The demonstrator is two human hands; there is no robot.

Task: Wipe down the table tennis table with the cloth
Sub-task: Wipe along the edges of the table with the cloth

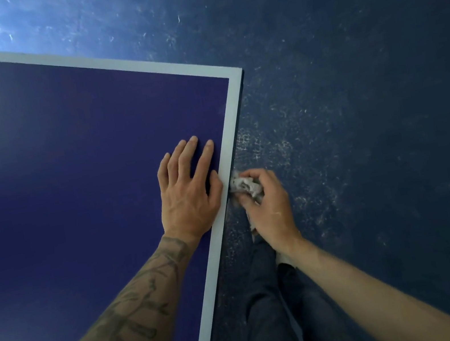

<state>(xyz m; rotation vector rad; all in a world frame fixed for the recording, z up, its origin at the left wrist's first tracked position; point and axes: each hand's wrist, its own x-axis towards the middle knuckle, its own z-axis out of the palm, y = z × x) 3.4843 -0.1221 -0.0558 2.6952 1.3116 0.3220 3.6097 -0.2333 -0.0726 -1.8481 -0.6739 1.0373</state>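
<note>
Left hand: flat on blue desk, fingers straight and spread, just inside white border line.
Right hand: curled round crumpled cloth.
Location of cloth: at desk's side edge, beside left thumb.
Floor: dark blue, scuffed.

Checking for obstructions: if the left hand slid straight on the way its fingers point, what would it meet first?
Nothing stands in its way: the left hand lies flat on the table; ahead is only blue surface, then probably the white border line near the corner.
</note>
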